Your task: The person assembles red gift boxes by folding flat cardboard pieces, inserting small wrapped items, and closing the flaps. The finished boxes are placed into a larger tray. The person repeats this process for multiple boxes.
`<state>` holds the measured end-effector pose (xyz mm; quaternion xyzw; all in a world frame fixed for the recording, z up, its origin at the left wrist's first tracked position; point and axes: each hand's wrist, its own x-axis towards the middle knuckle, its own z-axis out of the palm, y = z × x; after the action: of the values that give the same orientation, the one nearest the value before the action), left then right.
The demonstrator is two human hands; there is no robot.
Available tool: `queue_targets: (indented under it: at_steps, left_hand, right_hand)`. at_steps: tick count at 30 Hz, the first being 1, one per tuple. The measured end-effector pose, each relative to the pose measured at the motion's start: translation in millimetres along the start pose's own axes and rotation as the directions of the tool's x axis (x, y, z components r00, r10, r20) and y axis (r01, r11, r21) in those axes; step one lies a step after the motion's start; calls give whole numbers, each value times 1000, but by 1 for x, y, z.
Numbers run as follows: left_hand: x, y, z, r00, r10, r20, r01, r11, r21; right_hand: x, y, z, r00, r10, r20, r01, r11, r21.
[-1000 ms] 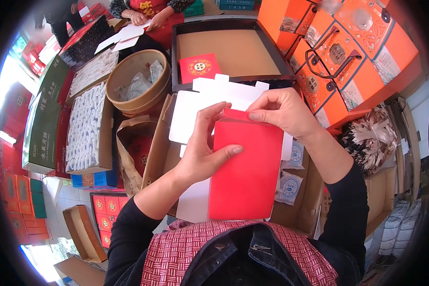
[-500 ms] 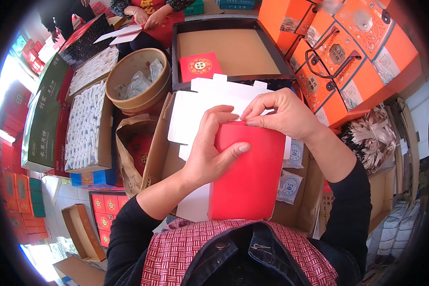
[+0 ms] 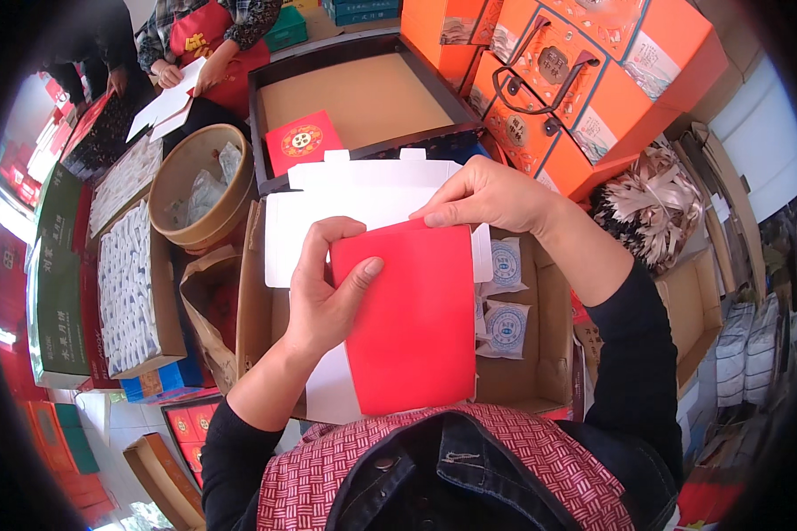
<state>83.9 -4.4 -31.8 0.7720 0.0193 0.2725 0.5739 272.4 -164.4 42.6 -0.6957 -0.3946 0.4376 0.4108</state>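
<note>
A red flat carton [image 3: 416, 327] lies upright along my front, its lower edge close to my apron. My left hand [image 3: 323, 288] grips its upper left side, thumb on the front face and fingers behind. At the top edge, toward the right corner, my right hand [image 3: 491, 199] pinches the red card between thumb and fingers. Beneath the carton spreads a white unfolded box blank [image 3: 354, 188] with tabs along its far edge. To its right, round packets in white wrappers with blue print [image 3: 505, 264] sit in a brown cardboard box [image 3: 549, 354].
Beyond the blank stands a dark-rimmed tray [image 3: 354, 97] with a red square box [image 3: 303, 140]. A round tub [image 3: 199, 190] and cartons of white packets [image 3: 133, 296] are at left. Orange gift boxes [image 3: 540, 71] are stacked far right. A co-worker's hands [image 3: 212, 75] hold white card.
My view has turned, so the scene sits farther left. My right fingers have moved rightward along the carton's top edge, away from my left hand, which keeps its grip on the side.
</note>
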Motion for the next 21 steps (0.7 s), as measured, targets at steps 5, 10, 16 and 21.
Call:
queue_targets:
  at_steps: [5,10,16,21]
  left_hand:
    - [1,1,0,993,-120,-16,118,988,-98]
    - [-1,-11,-3,1000,-12,-13,11,998,-66]
    - [3,5,-3,941,-339,13,330,904,-273]
    - [23,3,-30,868,-366,-335,91,782,-616]
  right_hand:
    - [-9,33,31,934,-244,-260,216,967,-132]
    - [-25,44,64,796,-521,-308,465,853,-238]
    - [-16,46,69,788,-503,-354,454,864,-216]
    - [-14,41,82,894,-192,-405,342,877,339]
